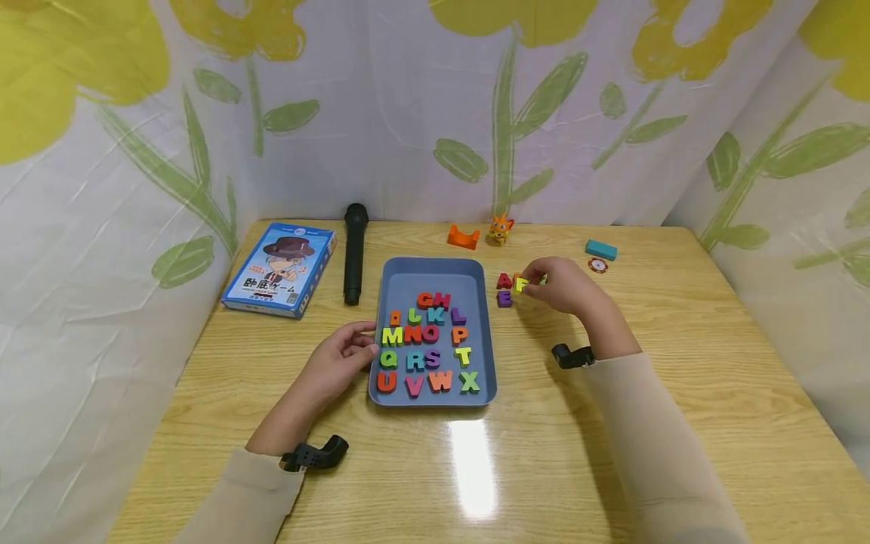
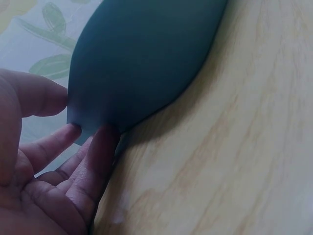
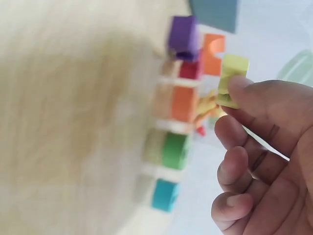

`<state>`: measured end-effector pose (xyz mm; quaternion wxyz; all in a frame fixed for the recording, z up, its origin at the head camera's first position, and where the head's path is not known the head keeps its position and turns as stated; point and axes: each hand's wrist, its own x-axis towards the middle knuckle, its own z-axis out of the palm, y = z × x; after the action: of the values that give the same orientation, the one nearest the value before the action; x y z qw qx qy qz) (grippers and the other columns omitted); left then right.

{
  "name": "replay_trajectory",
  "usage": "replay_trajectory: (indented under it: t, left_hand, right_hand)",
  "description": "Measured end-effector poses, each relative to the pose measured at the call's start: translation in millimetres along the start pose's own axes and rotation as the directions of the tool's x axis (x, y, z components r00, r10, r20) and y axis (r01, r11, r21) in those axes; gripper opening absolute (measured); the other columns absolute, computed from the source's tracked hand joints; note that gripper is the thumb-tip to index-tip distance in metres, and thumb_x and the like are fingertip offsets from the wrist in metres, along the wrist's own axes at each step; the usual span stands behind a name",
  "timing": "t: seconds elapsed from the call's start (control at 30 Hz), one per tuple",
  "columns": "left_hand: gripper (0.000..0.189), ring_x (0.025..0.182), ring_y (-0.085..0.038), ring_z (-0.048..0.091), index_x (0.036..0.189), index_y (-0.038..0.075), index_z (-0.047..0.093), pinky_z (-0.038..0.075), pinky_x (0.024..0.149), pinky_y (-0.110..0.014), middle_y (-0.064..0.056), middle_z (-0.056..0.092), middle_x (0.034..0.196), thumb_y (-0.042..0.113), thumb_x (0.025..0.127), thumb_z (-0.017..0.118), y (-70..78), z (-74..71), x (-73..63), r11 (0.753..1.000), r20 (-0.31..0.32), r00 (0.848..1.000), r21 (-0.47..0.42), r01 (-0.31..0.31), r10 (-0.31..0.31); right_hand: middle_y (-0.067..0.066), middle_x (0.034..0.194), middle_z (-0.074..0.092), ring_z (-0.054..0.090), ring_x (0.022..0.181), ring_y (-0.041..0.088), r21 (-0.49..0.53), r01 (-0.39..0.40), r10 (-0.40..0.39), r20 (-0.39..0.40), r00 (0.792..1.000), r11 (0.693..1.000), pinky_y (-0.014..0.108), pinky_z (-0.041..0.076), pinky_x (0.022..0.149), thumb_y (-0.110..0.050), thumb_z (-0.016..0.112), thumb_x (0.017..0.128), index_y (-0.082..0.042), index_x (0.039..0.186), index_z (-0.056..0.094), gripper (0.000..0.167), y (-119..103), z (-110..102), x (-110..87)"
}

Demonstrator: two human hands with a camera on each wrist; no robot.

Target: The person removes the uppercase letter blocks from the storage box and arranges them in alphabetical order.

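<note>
My right hand pinches a yellow letter F between thumb and fingers, raised off the table right of the tray. Close by are a red letter A and a purple letter E. Orange, green and blue letter blocks stand in a row in the right wrist view; the hand mostly hides them from the head view. At the blue-grey tray's left side, my left hand grips the edge with thumb and fingertips. Several coloured letters, such as M, lie inside the tray.
A blue game box and a black microphone lie at the back left. Along the back are an orange curved piece and a small orange figure. Further right lie a teal block and a round chip.
</note>
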<state>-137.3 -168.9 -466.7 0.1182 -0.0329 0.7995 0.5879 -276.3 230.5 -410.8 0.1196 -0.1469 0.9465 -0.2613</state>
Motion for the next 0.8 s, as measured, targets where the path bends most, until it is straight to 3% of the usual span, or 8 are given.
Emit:
replay_trajectory:
  t: [0.3,0.8]
  left_hand:
    - [0.051,0.111,-0.024,0.065,0.159,0.007,0.053,0.056,0.091,-0.028,-0.021,0.063,0.138,0.02,0.111,0.064,-0.2,0.8,0.5,1.0,-0.004,1.0,0.005,0.004,-0.004]
    - [0.051,0.107,-0.021,0.064,0.158,0.007,0.054,0.055,0.089,-0.025,-0.021,0.064,0.136,0.019,0.11,0.065,-1.0,0.2,0.6,1.0,-0.001,1.0,-0.008,-0.002,0.002]
  right_hand:
    - [0.017,0.112,0.071,0.061,0.1,0.032,-0.005,-0.024,0.024,0.023,0.999,1.0,0.048,0.053,0.092,-0.01,0.068,0.103,0.0,0.126,0.073,0.026,20.3,13.5,-3.7]
    - [0.017,0.111,0.071,0.061,0.1,0.032,-0.03,-0.034,0.035,0.029,0.999,0.999,0.048,0.053,0.093,-0.01,0.071,0.102,0.0,0.124,0.073,0.024,21.5,19.9,1.1]
